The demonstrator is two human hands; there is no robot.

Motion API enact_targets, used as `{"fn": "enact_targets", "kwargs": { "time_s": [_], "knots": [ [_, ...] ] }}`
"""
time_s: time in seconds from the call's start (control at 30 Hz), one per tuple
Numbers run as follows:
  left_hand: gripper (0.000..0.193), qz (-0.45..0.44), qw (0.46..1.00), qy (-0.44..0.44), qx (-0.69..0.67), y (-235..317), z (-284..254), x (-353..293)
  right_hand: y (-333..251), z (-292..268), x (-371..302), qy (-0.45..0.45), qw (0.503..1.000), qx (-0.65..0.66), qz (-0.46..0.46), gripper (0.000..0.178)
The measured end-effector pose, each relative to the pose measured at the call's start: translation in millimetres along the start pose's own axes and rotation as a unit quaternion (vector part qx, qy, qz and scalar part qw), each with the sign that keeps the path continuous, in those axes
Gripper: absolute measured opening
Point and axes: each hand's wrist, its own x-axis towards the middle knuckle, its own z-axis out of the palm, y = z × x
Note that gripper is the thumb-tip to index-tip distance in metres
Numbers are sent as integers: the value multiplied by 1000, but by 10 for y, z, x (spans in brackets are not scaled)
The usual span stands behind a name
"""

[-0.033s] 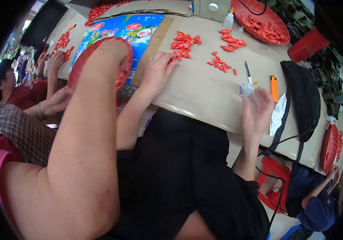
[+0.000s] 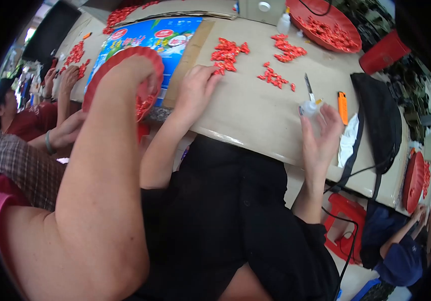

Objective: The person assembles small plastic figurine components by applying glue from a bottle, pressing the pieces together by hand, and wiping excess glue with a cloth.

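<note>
My left hand point(image 2: 194, 93) lies on the covered table, fingers stretched out, its fingertips at the near edge of a pile of small glossy red pieces point(image 2: 229, 51). Over the table's right part, my right hand point(image 2: 322, 131) is raised with thumb and fingers apart. Just beyond its fingertips is a small white squeeze bottle point(image 2: 308, 108) with a yellowish tip; whether they touch I cannot tell. A thin metal blade point(image 2: 309, 86) lies beside the bottle. An orange cutter point(image 2: 343, 108) is right of my hand. Two smaller groups of red pieces point(image 2: 289, 48) lie farther off.
From the left, another person's arm point(image 2: 102, 175) reaches into a red scalloped basin point(image 2: 94, 84) holding red pieces. A blue printed cardboard point(image 2: 175, 52) lies behind it. A larger red basin point(image 2: 352, 41), a red cup point(image 2: 383, 54) and a black pouch point(image 2: 378, 120) stand or lie rightward.
My right fingers have come slightly closer to the bottle. The other person's hand has shifted within the red basin. My left hand stays by the pile.
</note>
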Motion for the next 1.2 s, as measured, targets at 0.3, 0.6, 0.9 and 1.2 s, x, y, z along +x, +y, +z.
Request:
{"fn": "enact_targets", "kwargs": {
  "time_s": [0.3,0.6,0.9,1.2],
  "knots": [
    [32,-334,588,-153,-720,481,135,-114,2,53,146,-41,996,-49,54,41],
    [36,-347,546,-158,-746,571,186,-99,5,65,162,13,990,133,54,29],
    [40,-258,743,-153,-598,644,226,-82,-133,-73,120,-37,936,309,163,35],
    [30,-228,806,-104,-536,645,363,-78,92,44,95,8,823,519,232,34]
  ]
}}
